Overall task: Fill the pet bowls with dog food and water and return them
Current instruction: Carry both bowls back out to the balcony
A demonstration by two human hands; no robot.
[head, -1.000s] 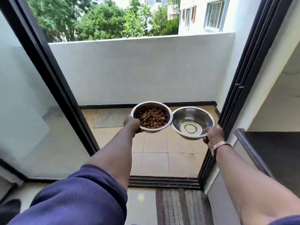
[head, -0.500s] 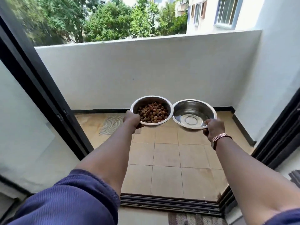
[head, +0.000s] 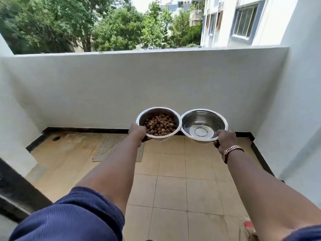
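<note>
Two steel bowls are held up side by side: one bowl with dog food (head: 159, 122) and one bowl with water (head: 204, 125), their rims touching or nearly so. Two hands carry them, the left hand (head: 138, 132) at the first and the right hand (head: 225, 140) at the second. The kibble pieces are too many and too small to count. One wristwatch (head: 231, 149) shows, one grey mat (head: 111, 147) lies on the floor, and one dark drain hole (head: 56, 138) sits by the wall.
</note>
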